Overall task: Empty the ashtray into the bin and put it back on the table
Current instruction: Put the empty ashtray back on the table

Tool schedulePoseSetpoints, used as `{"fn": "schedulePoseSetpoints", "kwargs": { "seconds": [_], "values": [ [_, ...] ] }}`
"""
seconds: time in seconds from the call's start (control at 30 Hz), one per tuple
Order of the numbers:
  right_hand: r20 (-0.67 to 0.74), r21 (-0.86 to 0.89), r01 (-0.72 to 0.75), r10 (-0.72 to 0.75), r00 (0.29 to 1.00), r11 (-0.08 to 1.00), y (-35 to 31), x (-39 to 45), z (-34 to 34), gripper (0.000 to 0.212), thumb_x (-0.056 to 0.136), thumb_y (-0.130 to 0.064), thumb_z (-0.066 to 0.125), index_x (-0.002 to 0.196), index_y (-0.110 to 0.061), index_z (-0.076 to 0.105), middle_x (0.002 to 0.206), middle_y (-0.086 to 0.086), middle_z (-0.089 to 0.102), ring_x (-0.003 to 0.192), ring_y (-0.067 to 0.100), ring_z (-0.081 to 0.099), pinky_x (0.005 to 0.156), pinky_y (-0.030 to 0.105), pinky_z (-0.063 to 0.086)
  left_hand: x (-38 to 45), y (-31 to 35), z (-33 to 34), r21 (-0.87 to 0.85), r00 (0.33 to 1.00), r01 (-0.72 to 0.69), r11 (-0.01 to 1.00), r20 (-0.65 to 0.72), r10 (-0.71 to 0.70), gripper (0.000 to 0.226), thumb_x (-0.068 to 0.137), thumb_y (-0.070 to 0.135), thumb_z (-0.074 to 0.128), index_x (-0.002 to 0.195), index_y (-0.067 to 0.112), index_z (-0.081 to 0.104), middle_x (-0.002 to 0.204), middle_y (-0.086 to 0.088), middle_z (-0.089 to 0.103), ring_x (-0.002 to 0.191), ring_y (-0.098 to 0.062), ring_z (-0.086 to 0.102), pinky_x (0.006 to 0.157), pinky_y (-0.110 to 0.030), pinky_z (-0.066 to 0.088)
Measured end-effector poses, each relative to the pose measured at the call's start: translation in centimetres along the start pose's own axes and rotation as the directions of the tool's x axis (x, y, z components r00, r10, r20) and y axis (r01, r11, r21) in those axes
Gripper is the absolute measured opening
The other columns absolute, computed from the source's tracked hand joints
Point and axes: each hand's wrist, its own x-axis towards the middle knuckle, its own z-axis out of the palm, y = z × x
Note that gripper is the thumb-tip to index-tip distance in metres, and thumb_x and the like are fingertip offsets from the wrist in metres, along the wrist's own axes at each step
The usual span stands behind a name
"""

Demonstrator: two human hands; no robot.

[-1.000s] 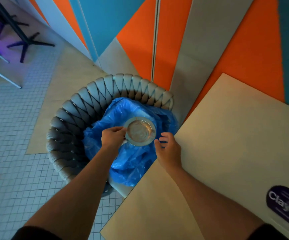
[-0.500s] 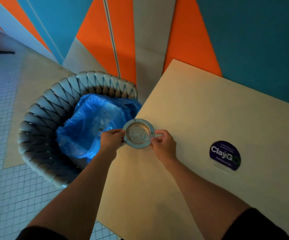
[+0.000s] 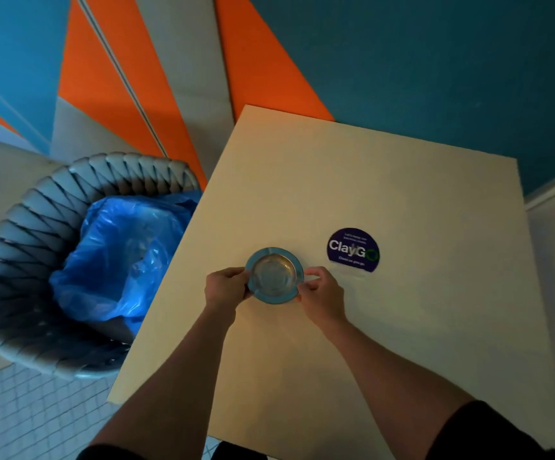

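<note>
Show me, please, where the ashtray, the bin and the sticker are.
ashtray [image 3: 273, 274], head view, on its shiny bowl.
bin [image 3: 20, 227], head view, on its woven grey wall.
sticker [image 3: 353, 250], head view, on its purple middle.

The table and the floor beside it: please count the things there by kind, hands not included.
Ashtray: 1, held over the table by both hands
Round sticker: 1, on the table
Woven bin: 1, on the floor
Blue bin bag: 1, inside the bin
Total: 4
</note>
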Motion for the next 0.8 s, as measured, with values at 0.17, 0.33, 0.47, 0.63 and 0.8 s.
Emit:
{"fn": "schedulePoseSetpoints", "kwargs": {
  "seconds": [0.17, 0.33, 0.47, 0.63, 0.8],
  "values": [
    [-0.057, 0.008, -0.049, 0.049, 0.997, 0.999, 3.0, -1.1, -3.5, 0.021, 0.084, -0.013, 0.066, 0.099, -0.026, 0.06, 0.089, 0.006, 0.077, 0.074, 0.018, 0.072, 0.073, 0.038, 0.061, -2.3, -1.6, 3.6, 0.049, 0.999, 0.022, 0.999, 0.046, -0.025, 0.006, 0.084, 0.004, 0.07, 0.083, 0.008, 0.074, 0.086, -0.018, 0.072, 0.077, -0.029, 0.07, 0.063, -0.033, 0.058],
    [-0.099, 0.045, -0.092, 0.096, 0.99, 0.995, 5.7, -2.1, -6.4, 0.02, 0.084, -0.014, 0.067, 0.097, -0.026, 0.06, 0.084, 0.006, 0.075, 0.074, 0.022, 0.073, 0.075, 0.043, 0.061, -4.3, -2.8, 6.7, 0.11, 0.995, 0.035, 0.993, 0.084, -0.044, 0.01, 0.084, 0.002, 0.071, 0.093, 0.002, 0.075, 0.085, -0.018, 0.072, 0.073, -0.028, 0.07, 0.061, -0.032, 0.059],
    [-0.143, 0.063, -0.11, 0.118, 0.983, 0.992, 7.1, -2.7, -8.0, 0.021, 0.083, -0.012, 0.068, 0.098, -0.025, 0.06, 0.081, 0.006, 0.075, 0.073, 0.022, 0.072, 0.074, 0.042, 0.06, -5.5, -3.2, 8.6, 0.158, 0.993, 0.029, 0.987, 0.106, -0.046, 0.009, 0.083, 0.003, 0.071, 0.092, 0.003, 0.075, 0.084, -0.016, 0.072, 0.068, -0.025, 0.069, 0.053, -0.027, 0.058],
    [-0.164, 0.092, -0.136, 0.15, 0.975, 0.986, 8.3, -3.4, -9.4, 0.021, 0.083, -0.011, 0.066, 0.099, -0.024, 0.061, 0.077, 0.005, 0.074, 0.07, 0.019, 0.071, 0.066, 0.035, 0.058, -6.6, -3.3, 10.3, 0.226, 0.991, 0.021, 0.974, 0.125, -0.051, 0.006, 0.083, 0.004, 0.072, 0.084, 0.009, 0.076, 0.084, -0.015, 0.073, 0.07, -0.027, 0.07, 0.054, -0.028, 0.057],
    [-0.176, 0.134, -0.165, 0.187, 0.967, 0.977, 9.0, -3.8, -10.2, 0.02, 0.083, -0.012, 0.065, 0.096, -0.027, 0.061, 0.074, 0.003, 0.073, 0.068, 0.016, 0.07, 0.057, 0.026, 0.051, -7.2, -3.7, 11.2, 0.31, 0.992, -0.018, 0.951, 0.121, -0.021, 0.014, 0.082, 0.005, 0.072, 0.074, 0.015, 0.074, 0.08, -0.014, 0.074, 0.07, -0.03, 0.072, 0.063, -0.035, 0.062]
  ]
}}
